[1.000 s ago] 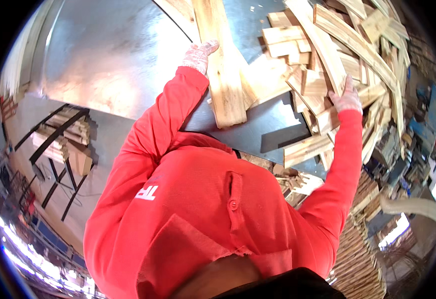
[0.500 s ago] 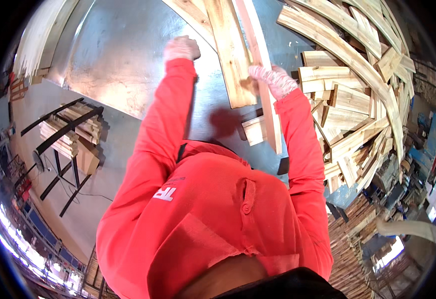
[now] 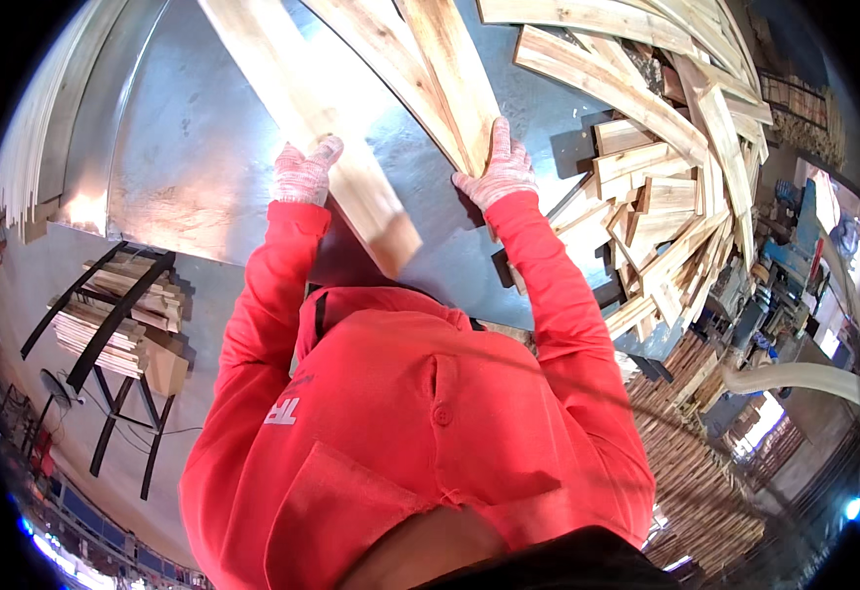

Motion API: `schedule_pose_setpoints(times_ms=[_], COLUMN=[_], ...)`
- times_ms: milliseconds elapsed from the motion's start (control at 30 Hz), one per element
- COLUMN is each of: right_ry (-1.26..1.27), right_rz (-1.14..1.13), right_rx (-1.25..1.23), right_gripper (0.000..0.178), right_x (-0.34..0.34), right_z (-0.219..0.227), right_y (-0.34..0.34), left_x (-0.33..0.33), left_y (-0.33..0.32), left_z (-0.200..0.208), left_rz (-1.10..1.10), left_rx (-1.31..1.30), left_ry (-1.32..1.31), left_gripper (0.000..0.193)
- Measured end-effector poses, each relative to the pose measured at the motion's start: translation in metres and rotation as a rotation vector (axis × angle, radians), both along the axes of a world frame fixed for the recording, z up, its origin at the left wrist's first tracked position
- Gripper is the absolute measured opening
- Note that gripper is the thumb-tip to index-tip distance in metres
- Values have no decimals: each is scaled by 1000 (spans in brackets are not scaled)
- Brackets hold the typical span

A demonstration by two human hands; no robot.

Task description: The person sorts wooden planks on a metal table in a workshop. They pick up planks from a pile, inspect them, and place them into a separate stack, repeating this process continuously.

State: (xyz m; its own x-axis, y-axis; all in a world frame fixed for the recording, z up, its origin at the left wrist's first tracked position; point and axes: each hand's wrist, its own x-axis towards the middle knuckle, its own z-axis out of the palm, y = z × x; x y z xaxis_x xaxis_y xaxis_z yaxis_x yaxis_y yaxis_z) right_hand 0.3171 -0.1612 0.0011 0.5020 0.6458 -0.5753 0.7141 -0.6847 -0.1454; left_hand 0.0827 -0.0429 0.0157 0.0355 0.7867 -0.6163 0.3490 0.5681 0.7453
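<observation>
Spanning most of view, metal table (image 3: 204, 147); offcut pile (image 3: 666, 197) along right edge. Planks now pulled toward near edge: left hand (image 3: 304, 172) grips long plank (image 3: 322, 138), right hand (image 3: 497, 167) presses flat, fingers spread, on plank pair (image 3: 440, 79), since reaching pile earlier.

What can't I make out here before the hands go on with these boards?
Head view only:
- Far ends of the long plank under the left hand and of the boards at the right hand: cut off by the top edge.
- Near end of the long plank: motion-blurred.
- Both palms and grips: hidden by the gloved backs of the hands.
- Table front edge: covered by the red shirt.
- Pile of offcuts: lower layers buried.
</observation>
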Motion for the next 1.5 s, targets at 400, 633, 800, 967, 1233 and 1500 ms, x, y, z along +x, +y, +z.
schedule_pose_setpoints(times_ms=[400, 633, 800, 967, 1233, 1500], right_ry=[1549, 1058, 562, 884, 547, 701], right_rz=[-900, -491, -355, -395, -271, -554], right_rx=[454, 510, 502, 729, 815, 802], right_gripper=[41, 33, 32, 28, 53, 39], right_x=[-68, -94, -83, -13, -2, 2], right_z=[-25, -63, -20, -33, -69, -43], right_y=[54, 63, 42, 11, 10, 6], left_x=[-20, 2, -28, -29, 67, 57], left_y=[50, 44, 56, 73, 23, 37], left_z=[-46, -50, -89, -70, -72, -37], left_rz=[-396, -334, -262, -339, -603, -567], left_rx=[182, 248, 211, 204, 750, 501], left_ry=[130, 197, 265, 472, 997, 677], left_gripper=[87, 81, 74, 65, 86, 90])
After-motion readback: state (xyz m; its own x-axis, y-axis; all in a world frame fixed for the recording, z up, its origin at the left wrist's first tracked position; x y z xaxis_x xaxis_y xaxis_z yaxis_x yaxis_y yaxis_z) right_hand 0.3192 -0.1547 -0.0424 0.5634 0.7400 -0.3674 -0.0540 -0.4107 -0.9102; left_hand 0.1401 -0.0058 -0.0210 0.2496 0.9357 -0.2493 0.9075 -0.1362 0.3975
